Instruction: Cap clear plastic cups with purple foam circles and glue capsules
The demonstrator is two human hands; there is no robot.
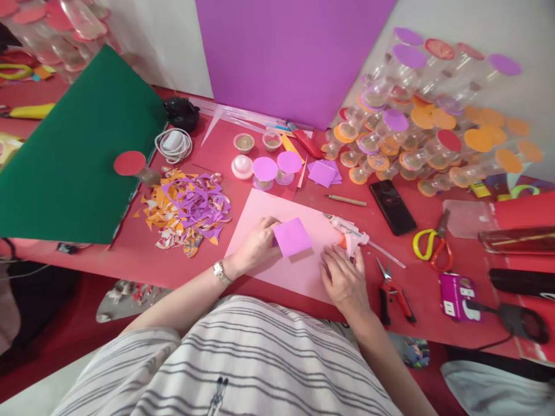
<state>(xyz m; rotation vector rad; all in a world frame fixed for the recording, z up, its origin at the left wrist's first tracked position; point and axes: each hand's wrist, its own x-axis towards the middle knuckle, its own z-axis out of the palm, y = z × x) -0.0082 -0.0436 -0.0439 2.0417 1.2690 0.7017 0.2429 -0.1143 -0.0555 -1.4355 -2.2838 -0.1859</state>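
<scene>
My left hand (260, 242) pinches a purple paper square (293, 237) by its left side, above a sheet of pink paper (243, 231). Whether something sits under the square is hidden. The fingers of my right hand (344, 277) lie stretched out on the pink sheet's right side. They reach the handle of a white glue gun (348, 227) with an orange trigger, which lies on its side with a clear glue stick out of its back. Beyond the sheet are purple-topped plastic cups (264, 169), more purple squares (323, 173) and a wooden-handled tool (347, 200).
Paper scraps (195, 202) are heaped left, beside a green board (82, 150) and a red-topped piece (130, 163). At right lie a phone (392, 207), scissors (436, 245), red pliers (392, 292) and a purple box (459, 296). Stacked plastic-cup pieces (403, 127) stand behind.
</scene>
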